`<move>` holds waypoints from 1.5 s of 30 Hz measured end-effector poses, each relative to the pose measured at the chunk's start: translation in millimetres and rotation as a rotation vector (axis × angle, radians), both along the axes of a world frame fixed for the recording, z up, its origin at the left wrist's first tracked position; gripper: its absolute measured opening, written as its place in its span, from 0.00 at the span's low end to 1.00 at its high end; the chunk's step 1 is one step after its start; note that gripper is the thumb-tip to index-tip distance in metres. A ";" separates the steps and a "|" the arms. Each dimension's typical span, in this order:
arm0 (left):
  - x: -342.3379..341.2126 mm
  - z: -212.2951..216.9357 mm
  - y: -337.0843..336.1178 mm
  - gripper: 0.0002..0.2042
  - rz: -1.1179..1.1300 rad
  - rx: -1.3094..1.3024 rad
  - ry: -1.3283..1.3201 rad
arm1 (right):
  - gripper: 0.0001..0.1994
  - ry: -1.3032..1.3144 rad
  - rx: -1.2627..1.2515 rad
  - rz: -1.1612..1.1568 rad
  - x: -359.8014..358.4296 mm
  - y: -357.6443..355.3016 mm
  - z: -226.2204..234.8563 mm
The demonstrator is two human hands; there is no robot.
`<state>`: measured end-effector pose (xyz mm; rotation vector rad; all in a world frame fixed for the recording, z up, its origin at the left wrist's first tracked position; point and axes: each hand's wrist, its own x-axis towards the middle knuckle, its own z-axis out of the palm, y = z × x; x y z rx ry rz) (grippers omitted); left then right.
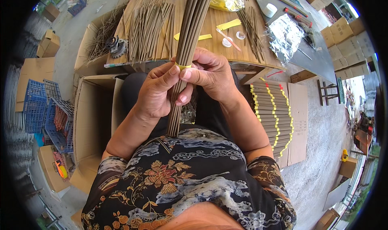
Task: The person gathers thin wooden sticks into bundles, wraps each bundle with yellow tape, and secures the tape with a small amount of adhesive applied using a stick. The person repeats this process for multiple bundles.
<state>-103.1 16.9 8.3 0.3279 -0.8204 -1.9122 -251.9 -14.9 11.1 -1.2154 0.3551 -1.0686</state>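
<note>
ideally, the left hand point(155, 88), curled round the stick bundle point(195, 24) at upper centre, should steady it while the right hand point(214, 73), pinching the yellow band point(183, 66), presses evenly.

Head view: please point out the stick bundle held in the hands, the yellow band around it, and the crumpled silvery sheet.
Stick bundle point(190, 40): head view, upper part of its shafts.
Yellow band point(184, 66): head view, middle of its front.
Crumpled silvery sheet point(285, 32): head view, middle of its wrinkled surface.
</note>
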 end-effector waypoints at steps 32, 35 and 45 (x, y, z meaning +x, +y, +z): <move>11.0 4.0 16.9 0.19 -0.116 0.082 0.159 | 0.16 0.004 0.054 0.272 -3.9 7.9 12.6; 17.3 8.3 6.9 0.20 -0.005 -0.015 0.120 | 0.37 -0.010 0.021 0.197 0.5 3.8 4.2; 23.3 15.2 -6.2 0.13 0.484 -0.303 -0.102 | 0.12 0.286 -0.024 0.246 18.1 29.5 -10.6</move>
